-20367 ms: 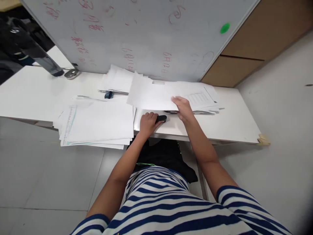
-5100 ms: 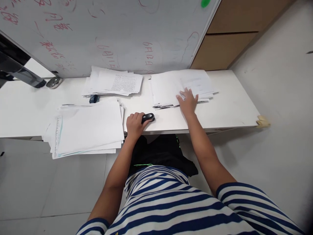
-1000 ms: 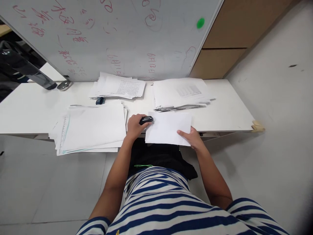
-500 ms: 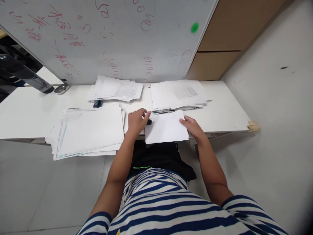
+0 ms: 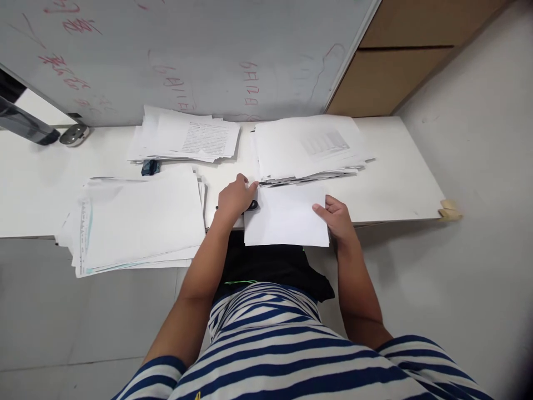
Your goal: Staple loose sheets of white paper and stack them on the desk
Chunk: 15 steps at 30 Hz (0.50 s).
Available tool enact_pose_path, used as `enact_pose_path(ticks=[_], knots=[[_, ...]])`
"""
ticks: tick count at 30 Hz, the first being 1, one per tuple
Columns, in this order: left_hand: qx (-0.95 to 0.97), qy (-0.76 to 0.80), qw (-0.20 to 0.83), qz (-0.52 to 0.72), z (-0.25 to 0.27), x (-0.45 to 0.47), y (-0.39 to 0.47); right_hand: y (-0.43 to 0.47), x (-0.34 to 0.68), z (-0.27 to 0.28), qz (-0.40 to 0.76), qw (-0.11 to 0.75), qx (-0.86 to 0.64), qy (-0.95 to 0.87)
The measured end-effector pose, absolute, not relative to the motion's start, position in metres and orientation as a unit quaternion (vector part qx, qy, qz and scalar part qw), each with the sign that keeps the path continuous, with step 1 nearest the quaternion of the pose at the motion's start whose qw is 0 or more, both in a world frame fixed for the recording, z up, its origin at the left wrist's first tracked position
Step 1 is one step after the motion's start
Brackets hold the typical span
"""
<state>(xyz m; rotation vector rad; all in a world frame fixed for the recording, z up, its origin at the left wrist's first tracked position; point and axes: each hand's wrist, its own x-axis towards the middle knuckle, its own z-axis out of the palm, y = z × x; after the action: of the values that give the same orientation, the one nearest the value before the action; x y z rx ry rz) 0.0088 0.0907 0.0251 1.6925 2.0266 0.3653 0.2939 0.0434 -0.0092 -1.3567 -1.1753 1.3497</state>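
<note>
My right hand (image 5: 336, 218) pinches the right edge of a few small white paper sheets (image 5: 287, 219), thumb on top. The sheets lie level at the table's front edge and stick out past it. At their upper left corner is my left hand (image 5: 236, 195), fingers curled and thumb tip on the corner; the fingertips are partly hidden. Beneath that hand lies a black object, seemingly a stapler (image 5: 252, 205), its rounded end beside the sheets' left edge. Behind the sheets sits a stack of papers (image 5: 303, 150) with a grey printed table showing through.
A large paper stack (image 5: 141, 219) overhangs the white table's (image 5: 400, 166) front edge at left. Behind it are another printed stack (image 5: 187, 136) and a small dark blue item (image 5: 150, 167). A computer mouse (image 5: 75, 135) and dark bottle (image 5: 27, 122) stand far left. A whiteboard (image 5: 200, 61) rises behind.
The view has tilted down and come a little closer. The sheets now lie flatter and squarer, with my right hand still on their right edge; my left hand stays at their upper left corner.
</note>
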Motion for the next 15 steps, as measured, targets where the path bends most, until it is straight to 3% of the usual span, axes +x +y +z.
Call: enact_pose_path(ticks=[15], knots=[[0.633, 0.737, 0.208, 0.116, 0.0160, 0.0164, 0.0935, 0.0436, 0.2963, -0.0108, 0.550, 0.441, -0.557, -0.439]])
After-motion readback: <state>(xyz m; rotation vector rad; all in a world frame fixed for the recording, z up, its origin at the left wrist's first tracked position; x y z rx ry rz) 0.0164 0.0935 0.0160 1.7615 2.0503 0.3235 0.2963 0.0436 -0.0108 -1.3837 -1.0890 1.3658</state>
